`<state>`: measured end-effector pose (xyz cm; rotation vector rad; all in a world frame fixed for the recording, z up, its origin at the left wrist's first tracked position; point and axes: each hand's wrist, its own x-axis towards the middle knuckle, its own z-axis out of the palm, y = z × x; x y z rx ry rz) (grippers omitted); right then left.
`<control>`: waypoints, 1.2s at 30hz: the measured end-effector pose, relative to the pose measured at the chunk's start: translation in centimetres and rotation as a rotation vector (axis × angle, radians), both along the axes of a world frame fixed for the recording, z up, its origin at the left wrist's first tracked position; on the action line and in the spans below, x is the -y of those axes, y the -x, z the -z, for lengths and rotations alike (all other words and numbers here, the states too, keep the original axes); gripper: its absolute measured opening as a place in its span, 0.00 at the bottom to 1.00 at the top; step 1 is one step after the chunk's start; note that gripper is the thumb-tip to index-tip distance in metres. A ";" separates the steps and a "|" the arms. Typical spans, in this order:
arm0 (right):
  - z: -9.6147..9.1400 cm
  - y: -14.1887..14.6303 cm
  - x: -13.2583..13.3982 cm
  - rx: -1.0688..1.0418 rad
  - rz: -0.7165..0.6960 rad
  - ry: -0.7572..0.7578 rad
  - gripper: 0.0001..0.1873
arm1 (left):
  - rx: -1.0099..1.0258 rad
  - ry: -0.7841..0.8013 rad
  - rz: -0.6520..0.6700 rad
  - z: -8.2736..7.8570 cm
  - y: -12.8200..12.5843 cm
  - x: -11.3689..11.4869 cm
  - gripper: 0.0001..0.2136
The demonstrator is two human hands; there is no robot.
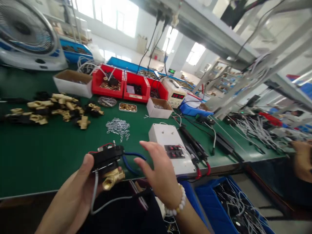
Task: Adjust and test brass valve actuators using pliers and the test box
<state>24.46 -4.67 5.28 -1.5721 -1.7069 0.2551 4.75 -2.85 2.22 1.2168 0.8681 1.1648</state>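
Note:
My left hand (80,185) is closed round a valve with a black housing (107,158) and a brass body (113,179), held above the front edge of the bench. A grey cable (107,203) hangs from it in a loop. Thin red wire shows on its top, and blue wires (130,162) stick out from its right side. Beside those wires, my right hand (159,170) has thumb and fingers apart, with nothing seen in it; whether the thumb touches a wire I cannot tell. Beyond the valve lies a pile of small bent metal clips (118,126).
A white switch box (180,162) stands right of my right hand. Brass valve bodies (65,105) lie at left. Red bins (136,87), a white carton (159,109) and a power supply (174,92) line the back. Below right is a blue crate (207,195); another person's hand (303,159) is far right.

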 end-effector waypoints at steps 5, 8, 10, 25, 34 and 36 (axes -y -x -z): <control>5.8 2.9 -0.9 0.376 0.046 0.341 0.36 | 0.427 0.555 -0.009 -1.4 0.6 -0.8 0.20; 6.5 2.6 -1.1 0.535 0.002 0.304 0.37 | 0.535 0.580 0.006 -1.8 0.9 -1.0 0.19; 6.1 2.4 -1.0 0.594 -0.041 0.262 0.38 | 0.562 0.582 -0.003 -1.8 1.1 -1.0 0.19; 1.0 2.7 2.3 -0.449 0.158 -0.009 0.08 | 0.556 0.579 -0.054 -1.7 2.0 -1.2 0.23; 0.7 3.0 2.3 -0.061 0.028 -0.022 0.10 | 0.519 0.574 0.009 -1.5 1.6 -0.6 0.24; 1.0 2.7 2.5 -0.117 0.204 -0.158 0.09 | 0.521 0.575 0.006 -1.5 1.5 -0.7 0.25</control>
